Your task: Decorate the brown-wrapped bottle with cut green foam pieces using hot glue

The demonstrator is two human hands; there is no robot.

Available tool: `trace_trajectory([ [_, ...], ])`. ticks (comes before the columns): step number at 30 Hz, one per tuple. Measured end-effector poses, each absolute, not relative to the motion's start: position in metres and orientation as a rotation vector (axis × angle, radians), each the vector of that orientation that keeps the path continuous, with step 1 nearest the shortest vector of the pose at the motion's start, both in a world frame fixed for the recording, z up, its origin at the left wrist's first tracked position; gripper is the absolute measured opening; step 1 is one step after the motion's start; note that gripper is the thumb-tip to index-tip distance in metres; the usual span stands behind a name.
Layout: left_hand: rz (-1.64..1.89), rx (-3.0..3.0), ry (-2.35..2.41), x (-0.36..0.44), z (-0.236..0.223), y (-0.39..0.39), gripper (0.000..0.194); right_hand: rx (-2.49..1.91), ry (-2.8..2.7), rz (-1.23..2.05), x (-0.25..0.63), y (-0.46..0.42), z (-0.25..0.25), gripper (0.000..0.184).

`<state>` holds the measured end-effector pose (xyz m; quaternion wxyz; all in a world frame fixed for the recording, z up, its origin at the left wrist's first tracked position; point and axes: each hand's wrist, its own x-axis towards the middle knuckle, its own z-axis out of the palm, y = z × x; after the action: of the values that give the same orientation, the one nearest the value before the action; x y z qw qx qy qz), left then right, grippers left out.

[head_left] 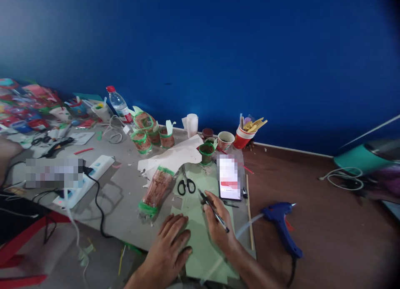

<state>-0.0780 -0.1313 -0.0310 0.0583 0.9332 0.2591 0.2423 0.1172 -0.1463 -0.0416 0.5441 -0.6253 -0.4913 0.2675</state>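
Note:
My right hand [217, 222] grips a pen [218, 215], its tip raised toward the upper left, over a sheet of light green paper [200, 255]. Spread out near the left edge of that sheet, my left hand [170, 247] holds nothing. Scissors with black handles [186, 186] lie at the top of the paper, blades pointing away. Left of them rests a brown, green-rimmed cylinder [157, 189] on its side. A phone [229, 178] with a lit screen lies just beyond my right hand.
Behind are torn white paper [175, 155], small green-rimmed pots [206, 151], a bottle [118, 103] and a red cup of tools [243, 137]. A blue glue gun [283, 226] lies right, its glue stick reaching the paper. A power strip [89, 180] with cables sits left. Another person's hand [8, 155] shows far left.

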Motion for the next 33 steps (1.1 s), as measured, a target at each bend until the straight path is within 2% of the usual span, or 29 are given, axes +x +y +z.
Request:
trace_trajectory([
  [5,0.623,2.891,1.121,-0.087,-0.039,-0.126,0.028,-1.402,-1.133,0.714,0.117,-0.147,-0.044,0.042],
  [10,0.670,2.925,1.308,-0.089,-0.054,-0.115,0.039,-1.424,-1.215,0.605,0.122,-0.145,-0.046,0.032],
  [16,0.654,2.756,1.371,-0.084,-0.053,-0.110,0.042,-1.440,-1.314,0.475,0.127,-0.140,-0.047,0.028],
  [20,0.716,2.603,1.419,-0.080,-0.051,-0.105,0.038,-1.423,-1.334,0.432,0.126,-0.141,-0.045,0.027],
  [25,1.022,2.388,1.261,-0.076,-0.049,-0.098,0.023,-1.419,-1.360,0.386,0.127,-0.140,-0.048,0.026],
  [33,1.091,1.643,1.236,-0.066,-0.018,-0.088,0.027,-1.383,-1.343,0.164,0.130,-0.136,-0.054,0.039],
])
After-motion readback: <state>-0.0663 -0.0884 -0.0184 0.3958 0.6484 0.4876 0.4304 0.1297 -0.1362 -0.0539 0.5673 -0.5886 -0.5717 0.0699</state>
